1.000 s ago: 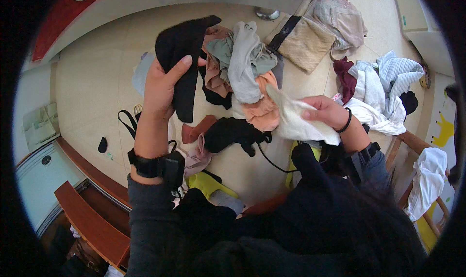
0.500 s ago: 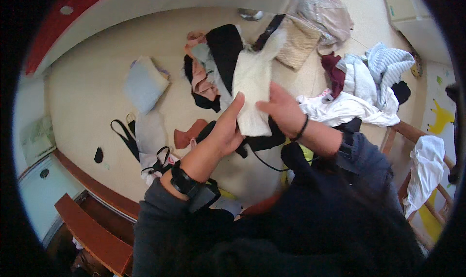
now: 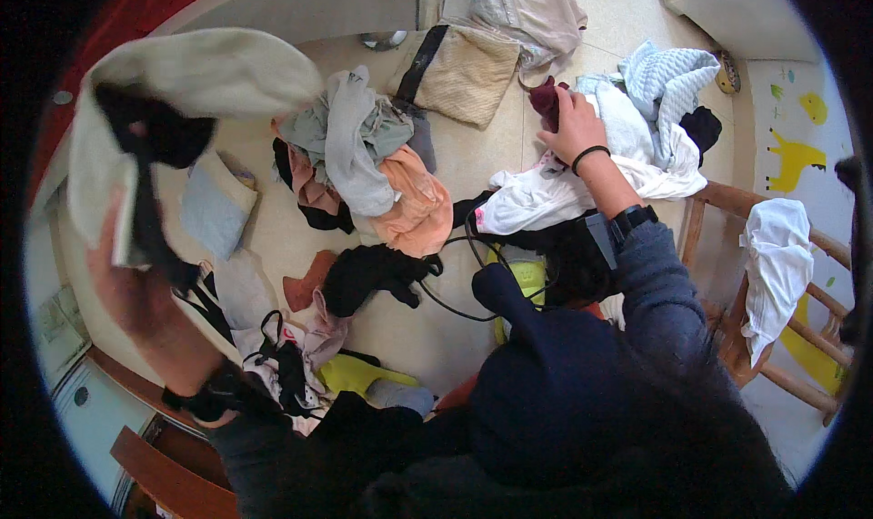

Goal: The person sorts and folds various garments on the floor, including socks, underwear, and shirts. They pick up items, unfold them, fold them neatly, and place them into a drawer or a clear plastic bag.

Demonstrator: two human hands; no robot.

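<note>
My left hand point(image 3: 136, 292) is raised at the far left, its fingers closed on a long cream cloth point(image 3: 200, 69) that arches up and over to the right. A black cloth point(image 3: 155, 146) hangs inside that arch, somewhat blurred; whether the same hand grips it is unclear. At the upper right, my right hand point(image 3: 577, 130) reaches down with bent fingers around a crumpled maroon cloth point(image 3: 544, 101). Beside it lie a white garment point(image 3: 546, 192) and a light blue ribbed garment point(image 3: 668, 78).
A pile with a grey cloth point(image 3: 355, 146) and a peach cloth point(image 3: 414, 201) lies mid-floor. A beige knitted piece point(image 3: 468, 74) is beyond it. Black clothing point(image 3: 373, 278) and a dark cable point(image 3: 446, 305) lie closer. A wooden chair point(image 3: 727, 201) with a white garment point(image 3: 777, 264) stands right.
Both hands held the cream cloth over the middle of the floor; my left hand has since swung it up and left. My right hand has let go and moved to the maroon cloth.
</note>
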